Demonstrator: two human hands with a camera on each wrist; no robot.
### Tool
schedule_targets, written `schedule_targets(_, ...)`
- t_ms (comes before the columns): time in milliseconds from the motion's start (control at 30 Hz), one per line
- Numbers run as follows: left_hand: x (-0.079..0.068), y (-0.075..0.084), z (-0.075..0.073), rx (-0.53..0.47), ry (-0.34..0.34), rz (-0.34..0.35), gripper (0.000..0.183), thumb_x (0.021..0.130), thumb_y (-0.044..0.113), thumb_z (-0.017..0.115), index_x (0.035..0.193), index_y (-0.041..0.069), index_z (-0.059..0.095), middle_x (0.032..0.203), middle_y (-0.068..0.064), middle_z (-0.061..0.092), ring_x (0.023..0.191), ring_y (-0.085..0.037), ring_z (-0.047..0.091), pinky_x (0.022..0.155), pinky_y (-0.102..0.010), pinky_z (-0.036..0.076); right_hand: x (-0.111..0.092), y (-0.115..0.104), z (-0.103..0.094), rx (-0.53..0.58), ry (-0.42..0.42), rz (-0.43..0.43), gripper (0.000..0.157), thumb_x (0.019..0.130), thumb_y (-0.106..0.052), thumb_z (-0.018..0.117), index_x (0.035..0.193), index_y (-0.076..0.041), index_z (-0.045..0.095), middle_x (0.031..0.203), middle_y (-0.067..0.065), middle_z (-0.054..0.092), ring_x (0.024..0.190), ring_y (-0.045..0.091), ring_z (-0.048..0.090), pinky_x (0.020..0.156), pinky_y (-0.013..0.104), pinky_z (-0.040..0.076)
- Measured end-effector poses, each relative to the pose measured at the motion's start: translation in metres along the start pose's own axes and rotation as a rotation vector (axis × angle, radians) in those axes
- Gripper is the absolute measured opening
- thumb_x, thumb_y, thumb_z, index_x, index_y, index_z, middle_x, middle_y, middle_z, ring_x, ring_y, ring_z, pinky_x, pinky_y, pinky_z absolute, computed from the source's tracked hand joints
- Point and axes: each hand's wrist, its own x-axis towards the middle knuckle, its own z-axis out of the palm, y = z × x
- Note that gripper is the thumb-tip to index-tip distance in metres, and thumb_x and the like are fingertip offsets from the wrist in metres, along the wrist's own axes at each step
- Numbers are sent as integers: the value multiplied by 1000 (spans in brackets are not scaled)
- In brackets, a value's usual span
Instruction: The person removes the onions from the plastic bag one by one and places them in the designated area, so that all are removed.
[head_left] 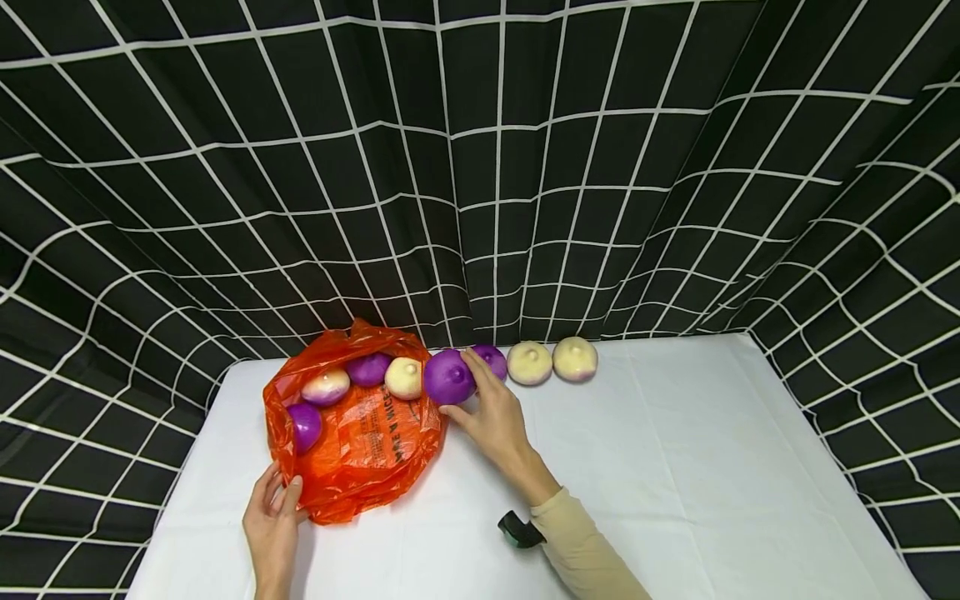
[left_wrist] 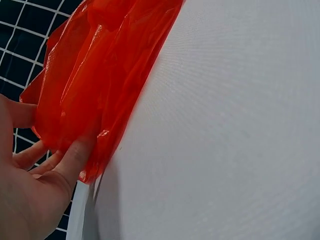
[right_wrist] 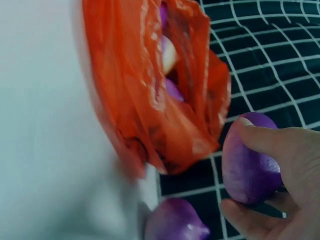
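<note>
My right hand [head_left: 491, 417] grips a purple onion [head_left: 448, 377] at the right edge of the orange plastic bag [head_left: 352, 500]. In the right wrist view, thumb and fingers hold this purple onion [right_wrist: 245, 165] from both sides, apart from the bag [right_wrist: 125, 85]. At the bag's near left rim, my left hand [head_left: 273, 521] pinches the plastic, thumb on one side and fingers on the other; the left wrist view shows this hand [left_wrist: 40, 185] at the film. Inside the open bag lie purple onions [head_left: 306, 427] and paler ones [head_left: 403, 378], several together.
Right of the bag, another purple onion [head_left: 492, 362] and two pale onions, one [head_left: 529, 364] beside the other [head_left: 575, 360], stand in a row along the back edge of the white table [head_left: 675, 467]. A black curtain [head_left: 555, 150] with white grid lines surrounds the table.
</note>
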Motion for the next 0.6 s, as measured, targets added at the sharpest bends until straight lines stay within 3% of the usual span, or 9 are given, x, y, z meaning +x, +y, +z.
schedule_targets(167,0,-3,0,-29,2,38,57,93,8,67,144,1,44,111,15,53,84,7,60,52,-15,50,-5,10,-19,49,30,41,86,71,-24,89,144,-7,46,147,11,47,106,26,64,84,38,55)
schedule_targets(267,0,-6,0,-43,2,78,58,90,3,69,143,0,46,111,17,55,86,8,60,55,-13,50,-9,18,-29,66,50,63,86,70,-21,90,143,-5,47,146,13,47,115,29,61,83,40,56)
schedule_targets(367,0,-7,0,-41,1,111,57,89,2,70,142,-1,47,111,17,55,87,8,61,60,-10,50,-12,26,-38,54,65,83,85,69,-19,90,142,-5,48,145,14,49,111,30,63,81,41,57)
schedule_targets(600,-2,-6,1,58,12,152,57,89,0,69,142,0,48,124,0,52,90,11,57,74,-4,47,-17,48,-57,-11,113,140,84,68,-21,91,140,-4,51,141,13,53,94,30,67,77,44,56)
